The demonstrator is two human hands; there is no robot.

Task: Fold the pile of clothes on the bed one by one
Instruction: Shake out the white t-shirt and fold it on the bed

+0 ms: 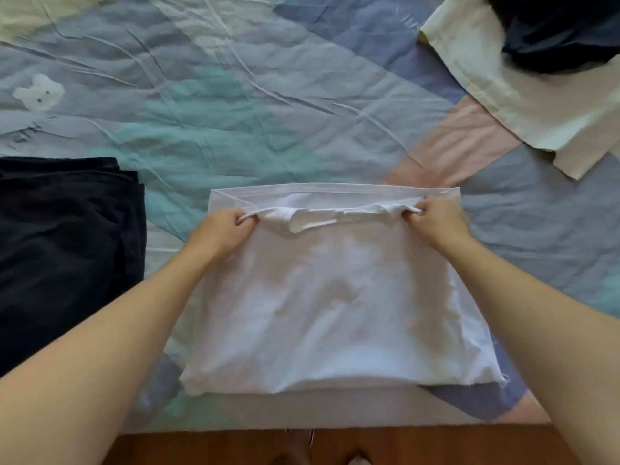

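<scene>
Left hand (224, 229) and right hand (432, 220) pinch the white garment (328, 297) — folded over.

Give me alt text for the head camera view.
Both hands, left hand and right hand, pinch the folded-over edge of a white garment on a patterned bedsheet. A folded dark garment lies to its left; a cream garment and a dark one lie at far right.

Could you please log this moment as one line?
left hand: grips white garment | right hand: grips same edge | dark folded clothes: beside
</scene>
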